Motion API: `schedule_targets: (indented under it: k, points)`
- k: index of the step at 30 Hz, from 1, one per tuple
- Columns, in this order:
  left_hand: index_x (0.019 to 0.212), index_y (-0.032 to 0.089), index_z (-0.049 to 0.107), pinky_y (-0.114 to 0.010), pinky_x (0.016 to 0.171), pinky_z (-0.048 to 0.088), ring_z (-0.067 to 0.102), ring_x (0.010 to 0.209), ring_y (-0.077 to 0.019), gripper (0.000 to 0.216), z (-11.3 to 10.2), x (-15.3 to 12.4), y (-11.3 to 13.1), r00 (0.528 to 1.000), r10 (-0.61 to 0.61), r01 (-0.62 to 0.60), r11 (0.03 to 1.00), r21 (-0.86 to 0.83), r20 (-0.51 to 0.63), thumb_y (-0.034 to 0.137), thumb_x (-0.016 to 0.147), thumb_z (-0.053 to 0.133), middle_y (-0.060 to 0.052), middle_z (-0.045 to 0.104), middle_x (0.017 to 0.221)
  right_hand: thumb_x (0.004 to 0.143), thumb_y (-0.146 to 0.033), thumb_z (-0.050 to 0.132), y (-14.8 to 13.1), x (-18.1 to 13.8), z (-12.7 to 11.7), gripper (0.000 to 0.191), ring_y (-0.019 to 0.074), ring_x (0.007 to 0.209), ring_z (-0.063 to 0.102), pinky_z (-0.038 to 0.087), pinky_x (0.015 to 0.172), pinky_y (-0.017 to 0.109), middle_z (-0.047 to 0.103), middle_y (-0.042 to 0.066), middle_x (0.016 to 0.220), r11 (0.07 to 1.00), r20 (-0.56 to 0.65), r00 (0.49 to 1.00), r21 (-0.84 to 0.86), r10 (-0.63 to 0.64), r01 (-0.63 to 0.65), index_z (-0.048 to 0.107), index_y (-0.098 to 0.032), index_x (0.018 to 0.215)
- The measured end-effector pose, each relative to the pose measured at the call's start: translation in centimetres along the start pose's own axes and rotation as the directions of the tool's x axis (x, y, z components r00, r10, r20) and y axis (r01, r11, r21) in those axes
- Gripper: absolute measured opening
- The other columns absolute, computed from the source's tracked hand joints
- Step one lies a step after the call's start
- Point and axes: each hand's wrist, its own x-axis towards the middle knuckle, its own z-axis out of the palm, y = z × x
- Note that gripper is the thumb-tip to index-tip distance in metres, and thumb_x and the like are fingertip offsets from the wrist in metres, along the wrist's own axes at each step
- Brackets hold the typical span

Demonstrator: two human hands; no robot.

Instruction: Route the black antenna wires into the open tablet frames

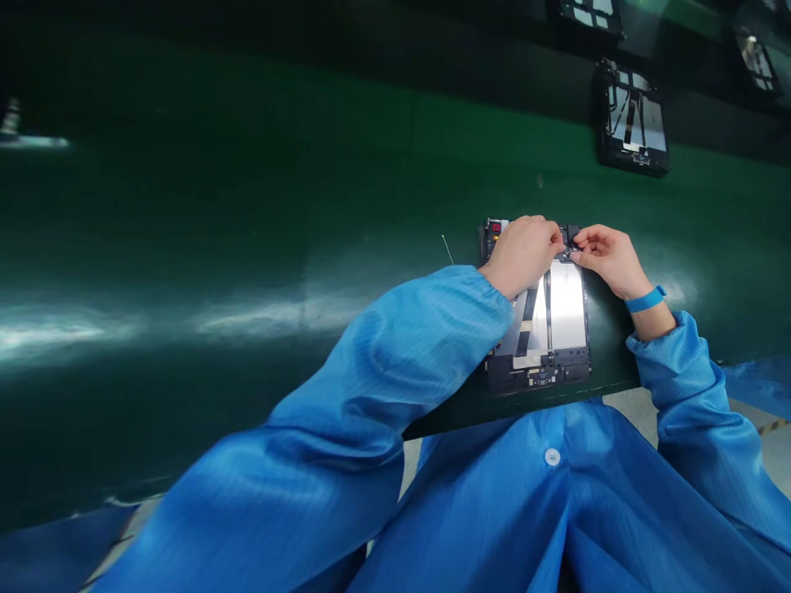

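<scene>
An opened tablet (pixel 567 313) lies flat near the table's front edge, its silvery battery area and black ribbon cables facing up. My left hand (pixel 524 251) reaches over its upper part, fingertips pinched together at the top edge. Close by on the right, my right hand (pixel 609 257) has thumb and finger brought together at the tablet's upper right corner. Both sets of fingertips are almost touching, and whatever small part is between them is too small to make out. My left hand and wrist cover part of the tablet's upper left.
A stack of similar opened tablets (pixel 636 119) sits further back on the green table (pixel 346 189). More such units, one tablet (pixel 590 15) and another tablet (pixel 757 62), are at the far right. A thin pale wire (pixel 447 249) lies left of my left hand.
</scene>
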Motion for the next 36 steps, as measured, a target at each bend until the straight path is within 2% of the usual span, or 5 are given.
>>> schedule_targets:
  k: [8, 14, 19, 31, 36]
  points:
    - [0.095, 0.017, 0.075, -0.039, 0.096, 0.05, 0.065, 0.103, -0.0255, 0.013, 0.1, -0.4, -0.6, 0.987, 0.133, -0.146, 0.977, -0.156, -0.091, 0.022, 0.099, 0.064, -0.008, 0.073, 0.1, 0.078, -0.031, 0.085, -1.3, -1.0, 0.8, 0.013, 0.0117, 0.067, 0.055, 0.049, 0.068, 0.03, 0.069, 0.0, 0.081, 0.926, -0.048, 0.985, -0.35, -0.168, 0.141, 0.079, -0.021, 0.082]
    - [0.115, 0.015, 0.07, -0.034, 0.086, 0.051, 0.065, 0.086, -0.0193, 0.02, 0.3, -0.8, -0.6, 0.993, 0.07, -0.095, 0.954, -0.283, -0.099, 0.017, 0.095, 0.067, -0.005, 0.073, 0.096, 0.08, -0.029, 0.079, -2.4, -2.2, 0.6, 0.012, 0.0116, 0.059, 0.054, 0.044, 0.063, 0.029, 0.07, -0.001, 0.066, 0.908, -0.122, 0.987, -0.417, -0.103, 0.043, 0.076, -0.019, 0.073]
    - [0.09, 0.018, 0.074, -0.037, 0.088, 0.05, 0.066, 0.093, -0.0238, 0.009, 0.0, -0.6, -0.7, 0.989, 0.15, -0.148, 0.98, -0.131, 0.003, 0.02, 0.094, 0.066, -0.007, 0.074, 0.093, 0.078, -0.028, 0.078, -3.1, -3.0, 0.7, 0.014, 0.0119, 0.056, 0.055, 0.044, 0.063, 0.029, 0.069, -0.001, 0.06, 0.875, -0.165, 0.986, -0.481, -0.027, -0.057, 0.075, -0.019, 0.068]
    - [0.098, 0.017, 0.082, -0.037, 0.086, 0.052, 0.072, 0.101, -0.028, 0.021, -1.3, 0.0, 1.3, 0.99, 0.035, -0.041, 0.998, 0.044, 0.136, 0.018, 0.094, 0.062, -0.01, 0.081, 0.104, 0.076, -0.027, 0.077, -3.5, -3.1, 0.6, 0.013, 0.0163, 0.063, 0.067, 0.05, 0.069, 0.031, 0.076, 0.002, 0.067, 0.859, -0.165, 0.986, -0.504, 0.005, -0.089, 0.075, -0.02, 0.066]
    - [0.104, 0.017, 0.081, -0.037, 0.085, 0.051, 0.072, 0.105, -0.0293, 0.023, -1.8, 0.3, 2.2, 0.983, 0.036, -0.058, 0.992, 0.116, 0.182, 0.018, 0.094, 0.06, -0.012, 0.08, 0.108, 0.075, -0.036, 0.081, -2.8, -2.9, 0.2, 0.016, 0.0157, 0.065, 0.067, 0.053, 0.069, 0.032, 0.078, 0.002, 0.071, 0.934, -0.196, 0.98, -0.357, -0.044, -0.03, 0.077, -0.02, 0.072]
